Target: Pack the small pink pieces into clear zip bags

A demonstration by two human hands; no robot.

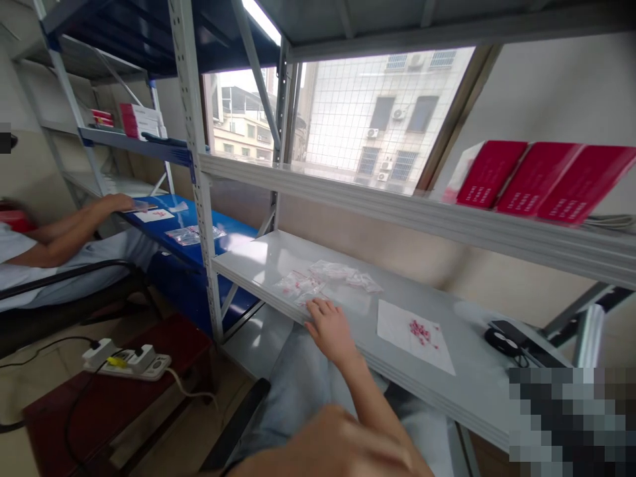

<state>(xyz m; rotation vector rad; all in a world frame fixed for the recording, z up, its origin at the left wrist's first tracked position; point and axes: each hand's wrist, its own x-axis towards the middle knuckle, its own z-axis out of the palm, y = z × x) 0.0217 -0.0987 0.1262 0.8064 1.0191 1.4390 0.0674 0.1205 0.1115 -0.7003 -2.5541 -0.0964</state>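
My right hand rests palm down on the front edge of a grey metal shelf, its fingertips beside a group of small clear plastic bags holding pink-red bits. It holds nothing I can see. To the right, a white paper sheet lies on the shelf with a small heap of pink-red pieces. My left hand is a blurred shape close to the camera at the bottom of the view, and its fingers cannot be made out.
On the left, a seated co-worker's arm reaches to a blue shelf bearing paper and plastic bags. Red boxes stand on the upper shelf. A black object lies at the shelf's right end. A power strip sits on a dark red stool.
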